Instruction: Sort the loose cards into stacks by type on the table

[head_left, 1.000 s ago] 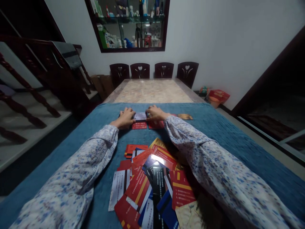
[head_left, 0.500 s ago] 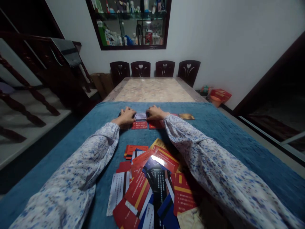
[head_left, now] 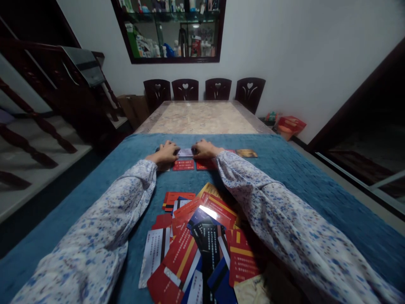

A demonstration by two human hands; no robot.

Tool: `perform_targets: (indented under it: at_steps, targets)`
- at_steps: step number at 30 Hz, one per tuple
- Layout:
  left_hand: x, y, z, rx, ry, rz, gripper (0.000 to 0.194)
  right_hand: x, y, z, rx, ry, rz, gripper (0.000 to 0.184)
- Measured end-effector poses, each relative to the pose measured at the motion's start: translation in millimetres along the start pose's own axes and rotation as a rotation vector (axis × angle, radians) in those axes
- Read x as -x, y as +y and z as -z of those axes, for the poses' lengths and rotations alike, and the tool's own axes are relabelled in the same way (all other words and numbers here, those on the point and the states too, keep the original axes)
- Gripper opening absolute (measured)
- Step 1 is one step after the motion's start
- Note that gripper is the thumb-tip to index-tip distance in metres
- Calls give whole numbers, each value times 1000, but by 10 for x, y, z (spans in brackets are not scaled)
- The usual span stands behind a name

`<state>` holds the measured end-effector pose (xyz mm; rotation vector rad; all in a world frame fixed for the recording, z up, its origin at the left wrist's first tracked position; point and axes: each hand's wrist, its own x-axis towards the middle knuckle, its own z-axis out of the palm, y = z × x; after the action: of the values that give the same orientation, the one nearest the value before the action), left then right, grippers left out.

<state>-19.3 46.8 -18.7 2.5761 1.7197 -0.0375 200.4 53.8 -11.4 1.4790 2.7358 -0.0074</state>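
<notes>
At the far part of the blue cloth, my left hand point(head_left: 166, 152) and my right hand point(head_left: 205, 150) flank a white card point(head_left: 185, 153). The bent fingers of each hand rest at its left and right ends. Just in front lies a red card point(head_left: 183, 164) with white print. Another red card point(head_left: 204, 164) sits partly under my right hand and wrist. To the right of that wrist is a gold-brown card point(head_left: 247, 153). Between my forearms spreads a heap of overlapping cards point(head_left: 182, 259) in red, blue, black, white and gold.
The blue cloth point(head_left: 133, 249) covers the near part of a long table with a marbled top point(head_left: 202, 116). Several dark chairs point(head_left: 218, 89) stand at its far end. A stair railing point(head_left: 28, 139) is on the left, a red bag point(head_left: 291, 124) on the floor at right.
The view has shifted slightly. Both hands stay at the ends of the white card, and the cards keep their arrangement.
</notes>
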Motion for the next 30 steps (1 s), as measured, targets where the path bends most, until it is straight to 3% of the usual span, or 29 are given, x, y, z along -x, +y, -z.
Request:
perform_targets:
  at_steps: [6,19,30]
  targets:
    - [-12,-9,-18,8,22,5,51,15,20,15,-12,-2,15,38]
    - [22,48,-17,-41,22,15,44,42,-75,54,21,2,1,38]
    - [57,11,-32,-8,25,-4,51,42,-45,44,-2,-20,-6,63]
